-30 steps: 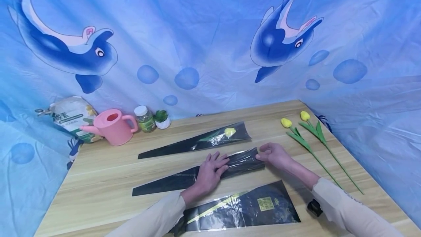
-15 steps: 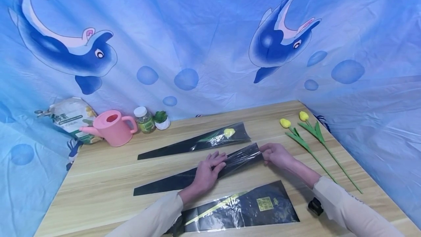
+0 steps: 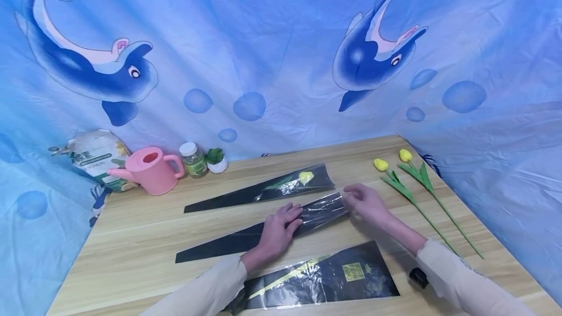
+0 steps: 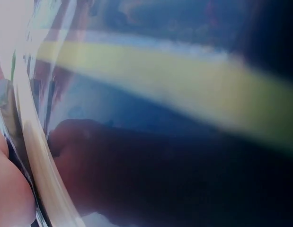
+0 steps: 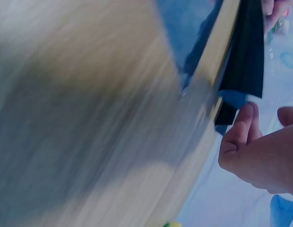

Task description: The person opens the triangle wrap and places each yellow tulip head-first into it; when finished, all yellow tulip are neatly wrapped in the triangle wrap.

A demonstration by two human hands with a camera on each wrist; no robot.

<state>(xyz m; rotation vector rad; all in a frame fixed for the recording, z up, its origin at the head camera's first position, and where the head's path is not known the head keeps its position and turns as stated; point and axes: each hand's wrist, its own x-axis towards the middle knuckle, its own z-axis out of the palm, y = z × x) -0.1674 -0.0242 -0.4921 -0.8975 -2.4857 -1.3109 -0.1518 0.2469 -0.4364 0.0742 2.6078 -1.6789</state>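
Observation:
A black, glossy flower sleeve lies across the middle of the table, its wide end to the right. My left hand rests on it with fingers extended. At the wide end is my right hand. In the right wrist view the sleeve's mouth bulges slightly apart, and the right hand's fingertips are right at its edge, with the thumb held away. Behind lies another sleeve with a yellow tulip inside. Closer to me is a third sleeve with a gold stripe, which fills the left wrist view.
Two yellow artificial tulips with long green stems lie at the right of the wooden table. A pink watering can, a white-capped jar, a small potted plant and a printed bag stand at the back left.
The sleeve's wide end tilted up with its near edge drawn aside by my right hand, then lowered again. My right fingers have come off that edge slightly. My left hand stays on the sleeve.

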